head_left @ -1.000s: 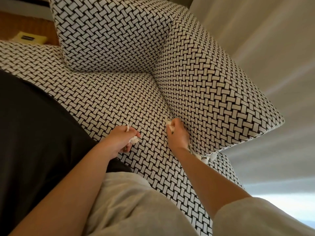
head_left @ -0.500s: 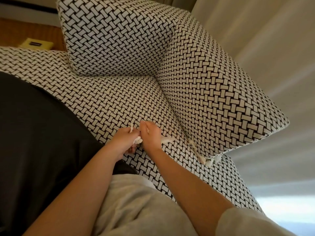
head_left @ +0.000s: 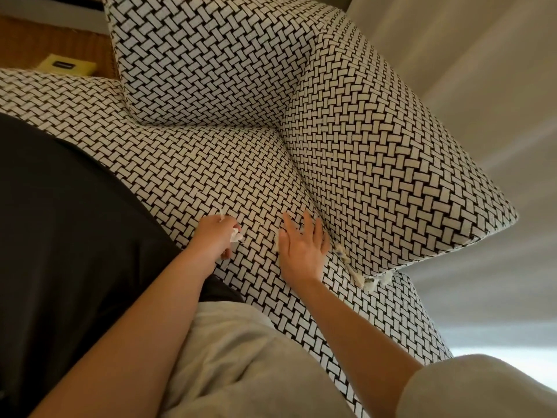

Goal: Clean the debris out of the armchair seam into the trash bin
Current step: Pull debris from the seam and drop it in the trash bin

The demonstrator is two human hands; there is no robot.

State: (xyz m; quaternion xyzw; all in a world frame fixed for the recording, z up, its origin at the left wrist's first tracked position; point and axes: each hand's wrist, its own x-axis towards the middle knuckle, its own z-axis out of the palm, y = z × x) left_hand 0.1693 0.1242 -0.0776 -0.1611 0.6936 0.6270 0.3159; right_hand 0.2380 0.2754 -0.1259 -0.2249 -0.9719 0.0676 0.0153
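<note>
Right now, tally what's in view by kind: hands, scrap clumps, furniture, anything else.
Hands: 2, left hand gripping scraps, right hand with fingers straight
Scrap clumps: 2, held clump, seam clump
Armchair: 1
Yellow packet: 1
Total: 6

Woven black-white armchair seat: white paper scraps are wedged in its seam at 4 o'clock; right hand is laid flat beside them.

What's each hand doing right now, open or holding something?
Left hand: closed around white paper scraps.
Right hand: open, fingers straight, holding nothing, at the seat cushion.
</note>
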